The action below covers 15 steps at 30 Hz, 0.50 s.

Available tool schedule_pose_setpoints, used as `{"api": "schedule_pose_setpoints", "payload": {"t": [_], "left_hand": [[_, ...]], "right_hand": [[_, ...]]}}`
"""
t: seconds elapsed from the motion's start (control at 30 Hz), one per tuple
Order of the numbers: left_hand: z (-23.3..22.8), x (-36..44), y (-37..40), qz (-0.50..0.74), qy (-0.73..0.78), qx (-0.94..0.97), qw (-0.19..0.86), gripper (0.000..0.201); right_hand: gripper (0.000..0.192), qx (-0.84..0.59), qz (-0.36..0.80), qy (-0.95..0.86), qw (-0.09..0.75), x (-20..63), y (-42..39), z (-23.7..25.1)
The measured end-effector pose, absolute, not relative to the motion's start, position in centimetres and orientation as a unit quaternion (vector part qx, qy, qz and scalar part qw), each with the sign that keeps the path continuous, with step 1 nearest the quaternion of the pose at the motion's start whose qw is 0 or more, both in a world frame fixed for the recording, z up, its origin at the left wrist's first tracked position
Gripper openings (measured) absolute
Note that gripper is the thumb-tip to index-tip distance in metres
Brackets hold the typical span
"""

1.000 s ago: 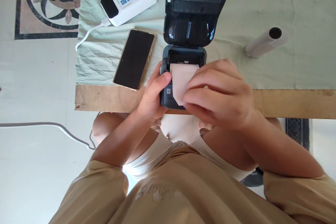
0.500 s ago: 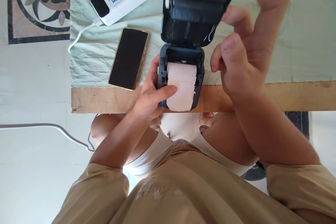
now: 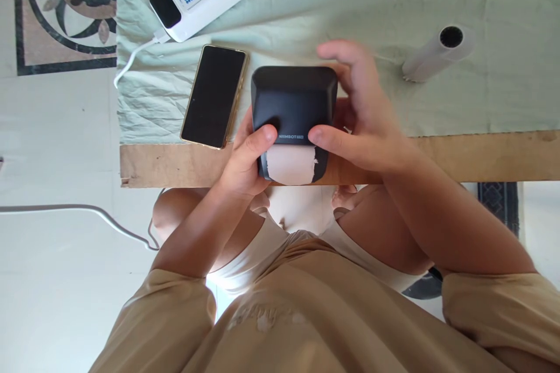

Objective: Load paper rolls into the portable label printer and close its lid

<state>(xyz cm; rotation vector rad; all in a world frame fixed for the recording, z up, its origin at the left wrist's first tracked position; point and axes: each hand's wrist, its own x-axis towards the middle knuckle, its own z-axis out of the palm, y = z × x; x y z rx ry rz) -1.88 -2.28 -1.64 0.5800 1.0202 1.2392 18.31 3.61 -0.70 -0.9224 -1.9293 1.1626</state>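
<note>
Head view: holding a dark printer (image 3: 294,125) over the wooden table edge (image 3: 481,157), with lid (image 3: 294,102) lowered onto a white paper strip (image 3: 291,163) poking out; clasped along one side by the left hand (image 3: 247,154); touched at the other corner by the thumb of the right hand (image 3: 371,111), with index finger raised; cannot tell whether gripped there; seemingly at the lid-closing step; likely calling for even thumb pressure; farther left, phone (image 3: 214,96) and white device (image 3: 205,3); farther right, white cylinder (image 3: 431,58).

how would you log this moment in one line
left hand: holding printer | right hand: thumb on lid | lid: down, latching unclear | paper: out past lid edge | phone: left of printer
</note>
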Motion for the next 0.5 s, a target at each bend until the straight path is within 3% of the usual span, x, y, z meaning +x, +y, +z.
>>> {"api": "schedule_pose_setpoints", "payload": {"t": [0.07, 0.3, 0.5], "left_hand": [[-1.8, -1.9, -2.4, 0.543, 0.447, 0.273, 0.656, 0.051], [-2.0, -2.1, -3.0, 0.579, 0.406, 0.279, 0.65, 0.02], [-1.4, -1.7, -2.6, 0.546, 0.456, 0.278, 0.646, 0.05]], "right_hand": [[0.08, -0.338, 0.482, -0.738, 0.329, 18.2, 3.6, -1.1], [0.074, -0.301, 0.482, -0.748, 0.343, 18.4, 3.7, -1.9], [0.079, -0.337, 0.398, -0.795, 0.31, 19.3, 4.0, -1.4]]}}
